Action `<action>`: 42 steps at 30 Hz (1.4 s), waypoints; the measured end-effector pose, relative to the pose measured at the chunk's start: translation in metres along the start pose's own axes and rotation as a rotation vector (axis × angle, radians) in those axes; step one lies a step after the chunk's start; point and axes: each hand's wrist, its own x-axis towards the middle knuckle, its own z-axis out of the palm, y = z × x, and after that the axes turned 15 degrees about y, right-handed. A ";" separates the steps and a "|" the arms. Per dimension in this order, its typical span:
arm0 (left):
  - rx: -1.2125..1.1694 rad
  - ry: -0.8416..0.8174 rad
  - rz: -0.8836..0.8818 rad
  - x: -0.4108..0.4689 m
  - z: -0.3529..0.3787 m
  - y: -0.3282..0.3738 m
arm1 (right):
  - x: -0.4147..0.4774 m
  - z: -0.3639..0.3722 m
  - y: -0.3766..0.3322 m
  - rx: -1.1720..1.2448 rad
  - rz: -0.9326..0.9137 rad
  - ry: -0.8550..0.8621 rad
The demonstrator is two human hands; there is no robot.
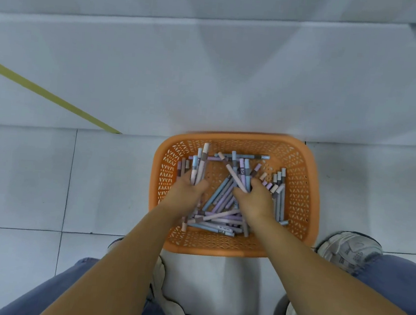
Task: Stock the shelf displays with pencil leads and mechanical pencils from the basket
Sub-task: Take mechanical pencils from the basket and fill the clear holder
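Note:
An orange lattice basket (305, 152) stands on the floor in front of me, holding several pastel mechanical pencils (217, 220) in pink, lilac, blue and grey. My left hand (187, 193) is inside the basket at its left and grips a small bundle of pencils (199, 165) that points away from me. My right hand (256, 202) is in the basket's middle and grips a few pencils (240, 172), one pink pencil slanting across the others. More pencils lie loose under and around both hands.
The white base of a shelf unit (210, 75) rises just behind the basket. A yellow strip (46, 94) runs diagonally at left. My knees in blue jeans and white sneakers (348, 249) flank the basket on the pale tiled floor.

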 end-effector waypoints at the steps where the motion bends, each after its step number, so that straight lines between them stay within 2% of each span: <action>1: -0.018 -0.016 -0.014 -0.003 0.002 -0.001 | -0.001 -0.003 -0.001 0.046 0.011 -0.032; 8: -0.134 -0.032 -0.094 -0.024 0.015 0.003 | -0.021 -0.043 -0.016 0.254 0.030 -0.242; 12: -0.439 -0.163 -0.076 -0.047 0.020 0.026 | -0.042 -0.068 -0.031 0.295 -0.094 -0.338; 18: -0.542 -0.286 0.033 -0.087 0.003 0.079 | -0.068 -0.115 -0.067 0.245 -0.322 -0.459; 21: -0.563 -0.251 0.118 -0.111 -0.012 0.103 | -0.088 -0.138 -0.084 0.310 -0.371 -0.404; 24: -0.599 -0.139 0.194 -0.138 -0.023 0.126 | -0.109 -0.162 -0.099 0.343 -0.425 -0.285; 30: -0.681 0.013 0.262 -0.195 -0.039 0.165 | -0.149 -0.213 -0.122 0.372 -0.509 -0.336; 34: -0.730 -0.088 0.349 -0.232 -0.046 0.190 | -0.173 -0.240 -0.150 0.345 -0.662 -0.230; 39: -0.669 -0.109 0.473 -0.259 -0.071 0.227 | -0.198 -0.270 -0.188 0.479 -0.621 -0.362; 42: -0.629 -0.062 0.569 -0.267 -0.088 0.252 | -0.209 -0.295 -0.213 0.422 -0.701 -0.327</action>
